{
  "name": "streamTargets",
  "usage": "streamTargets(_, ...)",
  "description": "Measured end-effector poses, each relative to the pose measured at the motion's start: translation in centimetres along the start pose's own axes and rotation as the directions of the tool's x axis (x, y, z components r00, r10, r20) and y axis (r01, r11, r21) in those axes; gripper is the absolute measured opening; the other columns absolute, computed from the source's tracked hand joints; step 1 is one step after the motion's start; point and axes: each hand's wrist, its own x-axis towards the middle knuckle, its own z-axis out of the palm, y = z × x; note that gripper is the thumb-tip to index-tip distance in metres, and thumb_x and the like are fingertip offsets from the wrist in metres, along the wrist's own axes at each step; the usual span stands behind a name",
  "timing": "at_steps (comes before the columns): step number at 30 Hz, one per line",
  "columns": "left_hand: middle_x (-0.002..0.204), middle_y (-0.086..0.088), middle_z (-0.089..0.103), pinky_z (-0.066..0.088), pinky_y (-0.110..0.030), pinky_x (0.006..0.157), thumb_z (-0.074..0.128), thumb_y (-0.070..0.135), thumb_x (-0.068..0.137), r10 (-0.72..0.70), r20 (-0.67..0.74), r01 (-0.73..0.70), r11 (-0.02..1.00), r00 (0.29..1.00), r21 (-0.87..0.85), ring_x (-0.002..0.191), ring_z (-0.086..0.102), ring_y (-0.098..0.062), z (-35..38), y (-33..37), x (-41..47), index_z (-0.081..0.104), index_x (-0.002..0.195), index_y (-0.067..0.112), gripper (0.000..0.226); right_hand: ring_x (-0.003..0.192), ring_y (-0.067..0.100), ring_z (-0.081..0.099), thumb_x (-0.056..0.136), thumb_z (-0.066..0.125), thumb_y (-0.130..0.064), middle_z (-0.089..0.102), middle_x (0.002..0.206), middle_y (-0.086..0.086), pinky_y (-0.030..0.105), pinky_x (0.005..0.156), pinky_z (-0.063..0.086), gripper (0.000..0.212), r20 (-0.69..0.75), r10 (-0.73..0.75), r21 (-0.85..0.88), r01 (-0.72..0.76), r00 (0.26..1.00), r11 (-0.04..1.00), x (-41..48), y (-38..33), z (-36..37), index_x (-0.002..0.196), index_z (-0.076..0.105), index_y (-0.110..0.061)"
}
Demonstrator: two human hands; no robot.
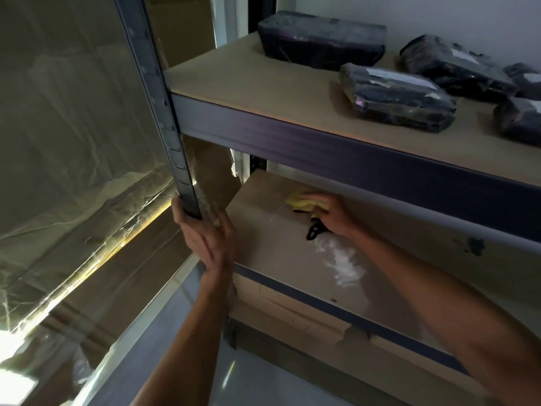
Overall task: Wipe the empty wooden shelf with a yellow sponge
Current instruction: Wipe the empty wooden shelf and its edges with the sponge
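writing: pale labels show on some of the parcels, but no text can be read; no brand visible anywhere.
counts: one sponge (303, 202), one post (164, 112), two boards of the rack in clear view, five dark wrapped parcels (398, 96) on the upper board (248, 83), the two rightmost cut by the frame edge.
shelf: the lower board (278, 244), just right of the post, bare wood; a whitish smear (345, 263) lies near its middle and a dark spot (475, 246) further right.
sponge: yellow, flat on the shelf toward its back, right of the post; its long axis runs roughly left to right along the shelf, the free end pointing left toward the post, the other end hidden under the fingers.
right hand (333, 213): palm down, fingers spread over the sponge and pressing it to the shelf; a small black looped item (314, 230) sits just below the palm, what it is cannot be told.
left hand (205, 232): wrapped around the post at its lower visible end, thumb on the left face, fingers on the right.
wrap (82, 127): clear plastic sheeting over brown boxes, left of the post.
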Motion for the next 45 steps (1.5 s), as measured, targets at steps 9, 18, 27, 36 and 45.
streamTargets(9, 0.096, -0.018, 0.071, 0.05, -0.043, 0.069, 0.058, 0.026, 0.1, -0.183, -0.037, 0.186, 0.977, 0.982, 0.109, 0.083, 0.068, -0.046, 1.2, -0.9, 0.9, 0.033, 0.123, 0.03, 0.034, 0.126, 0.01, 0.051, 0.087, 0.052, 0.005, 0.057, 0.131, -0.007, 0.022, 0.109, 0.037, 0.046, -0.021, 0.039, 0.015, -0.039, 0.999, 0.999, 0.6, -3.9, 2.7, 0.128, 0.062, -0.015)
streamTargets(18, 0.087, -0.019, 0.07, 0.055, -0.046, 0.064, 0.047, 0.042, 0.101, -0.12, -0.043, 0.125, 0.982, 0.992, 0.143, 0.072, 0.068, -0.045, 1.3, -2.1, 0.8, 0.041, 0.12, 0.016, 0.033, 0.13, 0.02, 0.05, 0.085, 0.042, -0.061, 0.057, 0.138, 0.003, 0.043, 0.107, 0.042, 0.066, -0.155, 0.224, -0.029, -0.231, 0.962, 0.973, 6.2, 6.5, 2.3, 0.131, 0.056, -0.017)
streamTargets(27, 0.089, -0.019, 0.071, 0.056, -0.05, 0.063, 0.03, 0.066, 0.099, -0.087, -0.04, 0.092, 0.986, 0.995, 0.141, 0.074, 0.069, -0.045, 1.1, -2.3, 0.8, 0.035, 0.117, 0.024, 0.045, 0.104, 0.007, 0.057, 0.096, 0.048, -0.001, 0.059, 0.126, -0.004, 0.017, 0.088, 0.047, 0.033, 0.043, -0.052, 0.063, 0.049, 0.998, 0.997, 1.6, -5.1, 1.4, 0.125, 0.062, -0.005)
streamTargets(36, 0.091, -0.019, 0.072, 0.056, -0.051, 0.064, 0.04, 0.048, 0.096, -0.109, -0.038, 0.114, 0.98, 0.993, 0.162, 0.075, 0.069, -0.046, 1.2, -2.1, 1.0, 0.035, 0.12, 0.024, 0.035, 0.123, 0.001, 0.05, 0.09, 0.053, 0.01, 0.054, 0.129, -0.006, -0.001, 0.098, 0.032, 0.04, 0.118, -0.035, 0.177, 0.014, 0.992, 0.984, 0.5, -8.2, 4.5, 0.126, 0.061, -0.005)
streamTargets(45, 0.07, -0.018, 0.062, 0.053, -0.05, 0.056, 0.041, 0.051, 0.091, -0.189, 0.047, 0.181, 0.973, 0.981, 0.146, 0.06, 0.062, -0.04, 0.9, -2.7, 1.1, 0.056, 0.102, -0.003, 0.057, 0.121, -0.001, 0.054, 0.085, 0.043, 0.021, 0.061, 0.131, 0.013, 0.037, 0.107, 0.045, 0.047, 0.047, 0.007, 0.258, -0.019, 0.999, 0.966, 3.9, -5.5, 2.7, 0.121, 0.065, 0.0)
